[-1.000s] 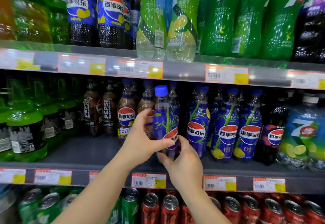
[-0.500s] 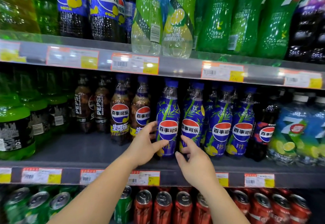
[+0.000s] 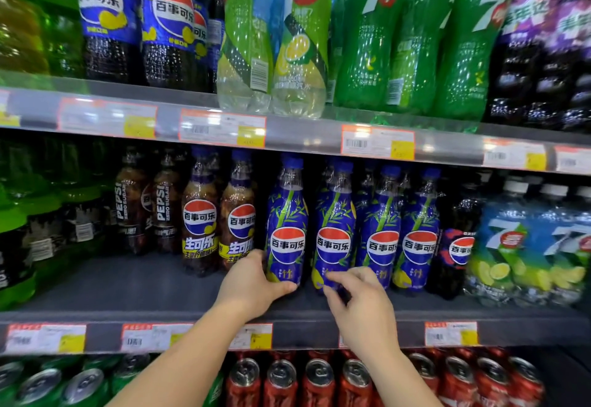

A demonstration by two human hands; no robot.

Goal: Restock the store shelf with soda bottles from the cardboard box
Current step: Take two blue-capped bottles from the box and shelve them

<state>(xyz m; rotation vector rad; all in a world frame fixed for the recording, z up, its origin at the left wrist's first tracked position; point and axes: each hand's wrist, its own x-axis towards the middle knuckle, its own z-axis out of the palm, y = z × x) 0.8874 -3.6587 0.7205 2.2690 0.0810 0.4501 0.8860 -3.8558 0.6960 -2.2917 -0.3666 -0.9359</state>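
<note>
Left hand (image 3: 252, 285) wrapped round the base of the blue soda bottle (image 3: 287, 224), standing upright at the front of the middle shelf (image 3: 128, 291); right hand (image 3: 361, 298) loosely curled beside the neighbouring bottle (image 3: 334, 230), holding nothing. Could tip or knock that neighbour if released carelessly, given the tight row.

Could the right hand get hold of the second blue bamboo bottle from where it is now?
Probably yes. The right hand is right at the base of that blue bottle, its fingers at the label, with nothing in between. The bottles beside it stand close, so wrapping around may be tight.
</note>
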